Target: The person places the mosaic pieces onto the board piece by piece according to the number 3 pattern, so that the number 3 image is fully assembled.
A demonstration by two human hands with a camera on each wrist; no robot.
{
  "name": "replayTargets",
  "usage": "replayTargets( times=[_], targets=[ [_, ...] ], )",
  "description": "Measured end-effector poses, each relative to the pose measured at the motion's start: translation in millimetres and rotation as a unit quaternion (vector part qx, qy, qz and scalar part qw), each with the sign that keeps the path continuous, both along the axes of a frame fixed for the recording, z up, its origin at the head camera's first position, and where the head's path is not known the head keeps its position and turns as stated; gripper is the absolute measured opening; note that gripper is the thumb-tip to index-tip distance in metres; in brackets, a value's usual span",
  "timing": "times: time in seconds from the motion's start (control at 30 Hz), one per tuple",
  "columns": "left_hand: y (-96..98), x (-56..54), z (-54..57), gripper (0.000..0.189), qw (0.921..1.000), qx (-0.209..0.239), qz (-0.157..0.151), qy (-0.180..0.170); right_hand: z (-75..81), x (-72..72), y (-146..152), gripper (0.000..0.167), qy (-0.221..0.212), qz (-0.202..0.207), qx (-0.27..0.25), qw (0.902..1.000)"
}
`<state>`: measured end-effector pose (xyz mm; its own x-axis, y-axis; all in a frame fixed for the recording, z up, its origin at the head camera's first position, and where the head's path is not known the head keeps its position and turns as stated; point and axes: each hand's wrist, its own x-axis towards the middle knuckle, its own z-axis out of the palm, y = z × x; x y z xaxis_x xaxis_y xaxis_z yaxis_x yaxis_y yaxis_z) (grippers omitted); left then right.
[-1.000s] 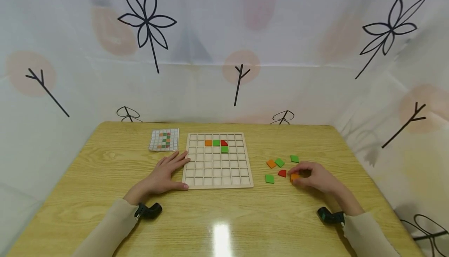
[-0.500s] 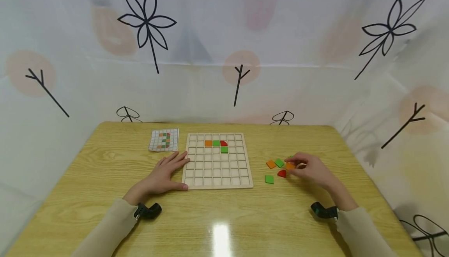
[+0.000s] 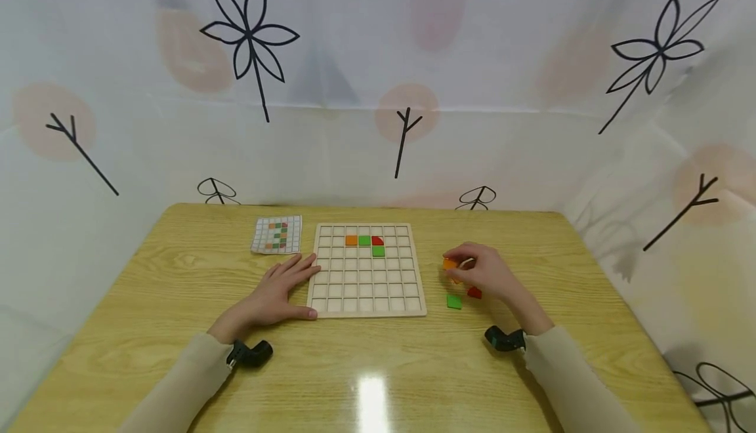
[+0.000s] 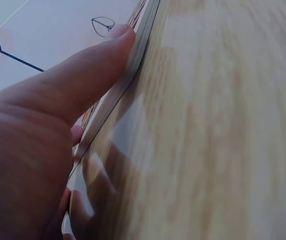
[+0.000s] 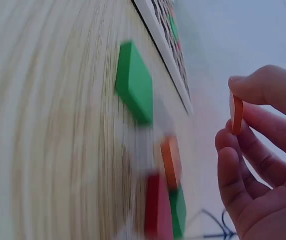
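Observation:
My right hand (image 3: 481, 270) pinches an orange square tile (image 5: 236, 114) between thumb and fingers, raised over the loose tiles right of the board. Beneath it lie a red quarter-round tile (image 3: 475, 292), a green square tile (image 3: 453, 302) and another orange tile (image 5: 171, 161), mostly covered by the hand in the head view. My left hand (image 3: 274, 298) rests spread at the left side of the wooden grid board (image 3: 372, 311), its thumb (image 4: 95, 70) on the board's edge. In the board's upper cells sit an orange tile (image 3: 351, 241), two green tiles (image 3: 364, 241) and a red quarter-round tile (image 3: 377, 241).
A paper card (image 3: 276, 235) printed with a coloured grid pattern lies behind the left hand. The wooden table (image 3: 331, 367) ends at the back against a white printed cloth (image 3: 331, 157). Another green tile (image 5: 178, 210) shows behind the red one in the right wrist view.
Gripping the orange tile, my right hand has lifted it from the right of the loose tiles and moved left and away from me, toward the board. The left hand stays in place.

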<state>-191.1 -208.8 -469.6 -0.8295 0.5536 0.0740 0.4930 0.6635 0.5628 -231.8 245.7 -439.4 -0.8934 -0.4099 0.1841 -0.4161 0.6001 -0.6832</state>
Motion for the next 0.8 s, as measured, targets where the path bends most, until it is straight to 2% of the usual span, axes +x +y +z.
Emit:
replayTargets(
  times=[0.23, 0.57, 0.8],
  targets=[
    [0.3, 0.0, 0.5, 0.090, 1.0000, -0.001, 0.000, -0.001, -2.0, -10.0, -33.2, 0.025, -0.001, 0.016, -0.006, 0.9999],
    [0.1, -0.7, -0.8, 0.090, 1.0000, 0.000, 0.001, 0.002, -5.6, -24.2, -74.3, 0.027, -0.042, 0.023, -0.017, 0.9987],
    [0.4, -0.5, 0.3, 0.091, 1.0000, -0.002, 0.001, -0.003, -6.9, -27.8, -94.2, 0.027, -0.056, 0.023, -0.008, 0.9981]
  ],
)
